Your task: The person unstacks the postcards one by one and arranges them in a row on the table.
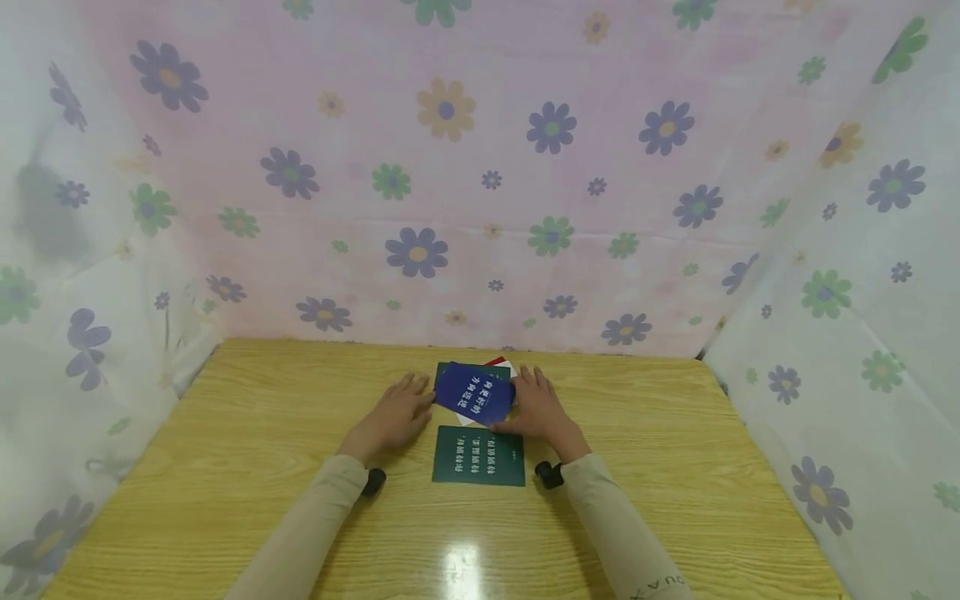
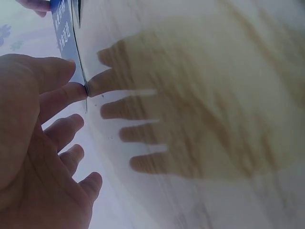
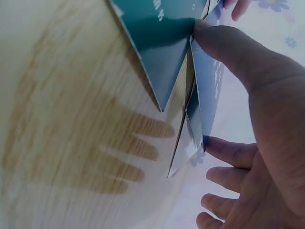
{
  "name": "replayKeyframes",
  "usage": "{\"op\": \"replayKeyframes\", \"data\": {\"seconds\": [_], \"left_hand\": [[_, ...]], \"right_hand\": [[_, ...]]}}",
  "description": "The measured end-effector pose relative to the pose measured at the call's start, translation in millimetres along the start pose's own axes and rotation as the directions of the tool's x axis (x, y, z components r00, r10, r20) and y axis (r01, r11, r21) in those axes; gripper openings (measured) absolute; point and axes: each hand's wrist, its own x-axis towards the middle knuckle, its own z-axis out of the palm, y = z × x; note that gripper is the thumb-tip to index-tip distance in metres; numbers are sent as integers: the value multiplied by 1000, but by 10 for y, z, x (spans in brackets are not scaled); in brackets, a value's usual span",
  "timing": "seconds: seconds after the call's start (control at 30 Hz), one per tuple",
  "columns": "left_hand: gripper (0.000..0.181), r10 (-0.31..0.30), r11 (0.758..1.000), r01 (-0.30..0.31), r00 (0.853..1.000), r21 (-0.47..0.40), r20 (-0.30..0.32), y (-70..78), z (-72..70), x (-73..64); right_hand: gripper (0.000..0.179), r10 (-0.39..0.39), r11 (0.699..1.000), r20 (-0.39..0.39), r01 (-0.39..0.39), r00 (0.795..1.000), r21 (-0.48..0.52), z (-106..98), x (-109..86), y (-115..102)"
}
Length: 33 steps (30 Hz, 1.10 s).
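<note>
A dark blue card (image 1: 468,388) with white characters lies slanted near the far side of the table. My right hand (image 1: 542,408) holds its right side between thumb (image 3: 221,40) and index finger. At the card's left corner, my left hand (image 1: 395,412) touches it with the index fingertip, the thumb close above and the other fingers loosely spread. Partly covered beneath the blue card are a green card (image 1: 498,370) and a white card with a red part. Nearer to me, another green card (image 1: 478,458) with white characters lies flat, just below the right thumb.
The wood-grain table (image 1: 300,517) ends at a flower-patterned curtain (image 1: 480,208) at the back. Similar curtains stand along the left and right sides. A black device (image 1: 372,482) sits at the left wrist, and another black device (image 1: 549,475) at the right wrist.
</note>
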Motion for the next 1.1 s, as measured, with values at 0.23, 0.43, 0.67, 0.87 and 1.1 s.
{"op": "replayKeyframes", "data": {"seconds": [0.23, 0.43, 0.67, 0.87, 1.1], "left_hand": [[46, -27, 1000, 27, 1000, -12, -2, 21, 8, -7], [50, -55, 998, 55, 998, -3, -2, 50, 79, -19], [52, -68, 997, 68, 998, 27, 7, 97, 83, -36], [53, -84, 996, 84, 996, 24, 7, 92, 79, -37], [45, -41, 999, 41, 999, 7, 12, 86, 28, -23]], "right_hand": [[87, -33, 999, -12, 33, 999, -17, -31, 94, 23], [76, -66, 998, 31, 66, 997, 12, -90, 172, 55], [84, -94, 993, 82, 100, 992, -62, -81, 228, 102], [88, -50, 991, 92, 61, 995, -122, -60, 277, 146], [91, -60, 995, 114, 69, 992, -75, -48, 303, 267]]}}
